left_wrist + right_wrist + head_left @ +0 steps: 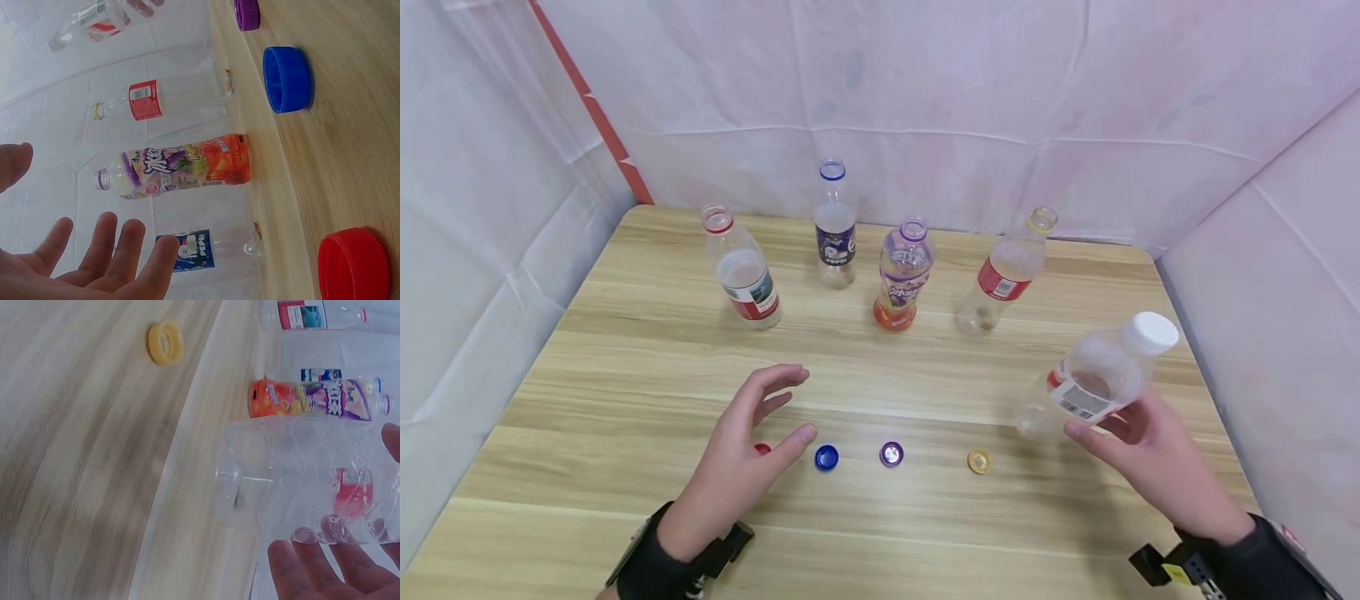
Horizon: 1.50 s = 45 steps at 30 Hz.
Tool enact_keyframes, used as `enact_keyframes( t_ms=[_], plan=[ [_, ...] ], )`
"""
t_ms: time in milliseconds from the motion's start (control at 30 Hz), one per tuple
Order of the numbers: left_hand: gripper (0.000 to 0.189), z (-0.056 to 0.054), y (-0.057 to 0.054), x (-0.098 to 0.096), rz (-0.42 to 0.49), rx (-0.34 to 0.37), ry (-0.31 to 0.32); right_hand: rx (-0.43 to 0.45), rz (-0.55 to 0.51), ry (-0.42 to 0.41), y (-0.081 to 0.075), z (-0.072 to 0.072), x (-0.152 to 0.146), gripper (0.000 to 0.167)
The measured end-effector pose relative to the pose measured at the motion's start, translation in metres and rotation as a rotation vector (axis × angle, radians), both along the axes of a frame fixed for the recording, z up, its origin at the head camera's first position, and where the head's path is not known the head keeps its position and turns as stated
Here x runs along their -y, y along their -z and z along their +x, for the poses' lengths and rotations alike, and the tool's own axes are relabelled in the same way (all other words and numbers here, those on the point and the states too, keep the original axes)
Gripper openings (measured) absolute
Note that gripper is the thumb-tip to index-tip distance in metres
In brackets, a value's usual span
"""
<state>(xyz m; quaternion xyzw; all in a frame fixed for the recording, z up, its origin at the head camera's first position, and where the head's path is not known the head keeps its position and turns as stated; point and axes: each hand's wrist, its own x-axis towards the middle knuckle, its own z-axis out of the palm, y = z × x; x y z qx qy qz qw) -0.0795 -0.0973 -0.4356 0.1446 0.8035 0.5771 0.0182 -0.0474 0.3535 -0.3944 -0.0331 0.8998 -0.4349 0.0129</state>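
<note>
My right hand [1165,467] grips a clear plastic bottle [1101,367] with a white cap [1152,333] and a red-and-white label, thumb on one side and fingers on the other. In the right wrist view, the lower body of this bottle [281,481] shows close over the wood. My left hand [730,450] hovers with fingers loosely bent and nothing in its grasp, partly hiding a red cap [763,448] in the head view. Beside it lies a blue cap [827,457]. Farther right are a purple cap [891,454] and a yellow cap [979,462].
Uncapped bottles stand across the back of the wooden table [625,400]: a red-ringed bottle [745,275], a Pepsi bottle [835,225], a purple-and-orange juice bottle [904,275] and a yellow-ringed bottle [1003,275]. White sheeting [925,100] hangs behind and on both sides.
</note>
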Motion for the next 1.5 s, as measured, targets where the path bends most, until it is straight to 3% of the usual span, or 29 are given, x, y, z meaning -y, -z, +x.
enact_keyframes(
  t_ms=[467, 667, 867, 1067, 1300, 1500],
  plan=[
    [0.062, -0.001, -0.001, -0.001, 0.001, 0.000, 0.000, -0.040, -0.053, -0.128, 0.000, 0.002, 0.025, 0.077],
    [0.059, -0.002, -0.002, -0.004, 0.018, -0.007, 0.030, -0.004, -0.091, -0.166, 0.004, 0.000, 0.039, 0.066],
    [0.058, -0.004, -0.010, -0.012, 0.042, 0.036, 0.063, 0.029, -0.133, -0.224, 0.011, -0.004, 0.052, 0.058],
    [0.061, -0.007, -0.024, -0.023, 0.056, 0.024, 0.155, 0.031, -0.090, -0.285, 0.014, -0.007, 0.061, 0.062],
    [0.076, -0.015, -0.046, -0.033, -0.090, -0.032, 0.249, 0.042, 0.064, -0.319, 0.015, -0.005, 0.070, 0.065],
    [0.064, -0.016, -0.052, -0.038, -0.266, -0.170, 0.315, -0.014, 0.179, -0.359, 0.017, -0.003, 0.077, 0.070]
  ],
)
